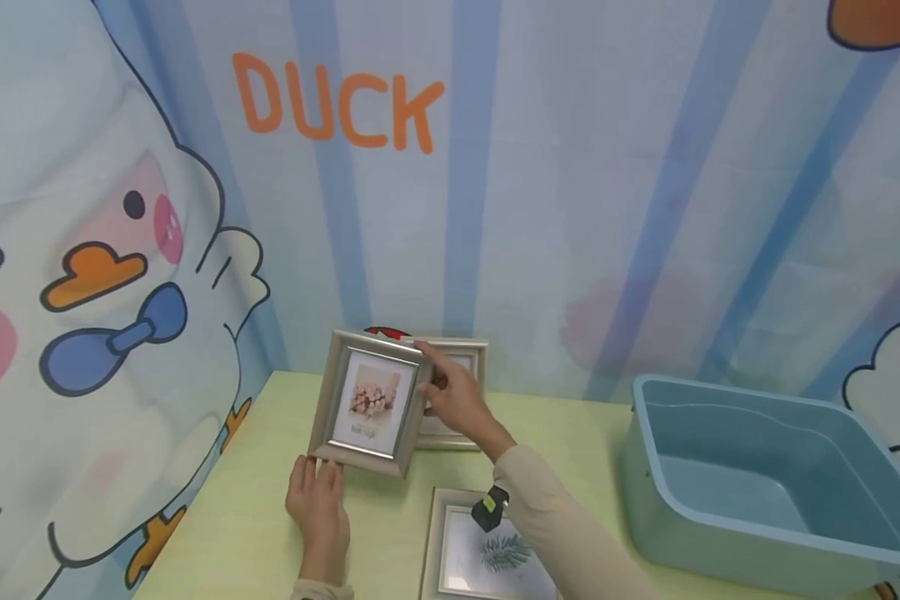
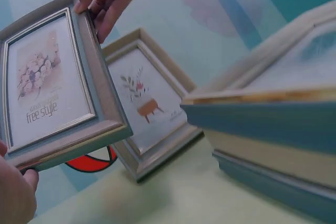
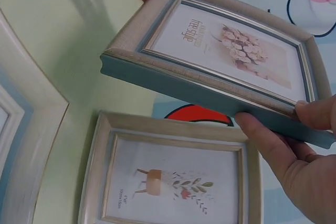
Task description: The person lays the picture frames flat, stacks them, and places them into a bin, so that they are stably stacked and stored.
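Observation:
A picture frame (image 1: 371,400) with a flower-bouquet print is held up, tilted, above the table. My right hand (image 1: 457,400) pinches its upper right side; in the right wrist view the thumb (image 3: 317,114) lies on the front and fingers are behind. At the lower left corner my left hand (image 1: 321,508) holds the bottom edge, its fingertips partly hidden. Behind stands a second picture frame (image 2: 152,98) with a potted-plant print, leaning upright near the wall cloth. In front, partly under the right sleeve, lies a leaf-print picture frame (image 1: 457,558), stacked on another in the left wrist view.
A blue-green plastic bin (image 1: 750,525) stands on the right of the pale green table (image 1: 225,500). Behind the table hangs a duck-print cloth (image 1: 540,208). A dark device (image 1: 489,508) is worn on the right wrist.

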The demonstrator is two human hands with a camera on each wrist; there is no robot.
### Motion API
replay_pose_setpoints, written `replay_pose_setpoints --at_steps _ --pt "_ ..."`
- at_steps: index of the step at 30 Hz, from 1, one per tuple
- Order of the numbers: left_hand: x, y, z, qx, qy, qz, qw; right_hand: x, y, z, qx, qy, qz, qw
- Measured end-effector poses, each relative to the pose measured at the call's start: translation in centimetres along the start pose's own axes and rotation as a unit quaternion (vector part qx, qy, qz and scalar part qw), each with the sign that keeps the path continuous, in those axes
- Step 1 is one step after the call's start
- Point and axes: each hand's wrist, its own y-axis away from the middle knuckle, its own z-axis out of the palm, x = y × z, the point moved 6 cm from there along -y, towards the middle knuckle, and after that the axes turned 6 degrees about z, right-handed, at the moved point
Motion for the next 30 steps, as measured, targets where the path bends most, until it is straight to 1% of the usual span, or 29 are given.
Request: replay_pose_setpoints --at_steps 4,7,12,18,22,25,27,30 --pt "0.5 1.0 1.0 -0.03 0.017 -0.004 0.9994 0.0 0.5 -0.5 0.01 -0.038 0.01 0.9992" --pt "0.5 1.6 1.4 -0.043 0.013 -0.01 0.999 0.3 1.0 -0.8 0.015 -0.062 0.024 0.9977" --pt "0.1 2.4 1.6 -0.056 0.004 -0.016 0.9983 0.8 1.8 -1.4 0.029 -0.084 0.044 0.995" --pt "0.0 2.9 1.8 -0.093 0.016 -0.01 0.9954 0.8 2.4 -1.9 0.037 -0.11 0.045 0.9922" --pt "0.0 3.2 1.9 -0.121 0.007 0.0 0.9927 0.9 2.7 -2.2 0.044 -0.133 0.047 0.989" --pt "0.1 3.4 2.0 -0.136 -0.001 0.016 0.9905 1.0 3.2 -2.5 0.051 -0.157 0.052 0.9849" --pt "0.3 3.5 2.0 -0.143 -0.009 0.029 0.9893 1.2 3.6 -2.7 0.053 -0.177 0.058 0.981" --pt "0.7 3.7 1.9 -0.142 -0.038 0.049 0.9878 1.6 4.2 -2.9 0.054 -0.204 0.064 0.9754"
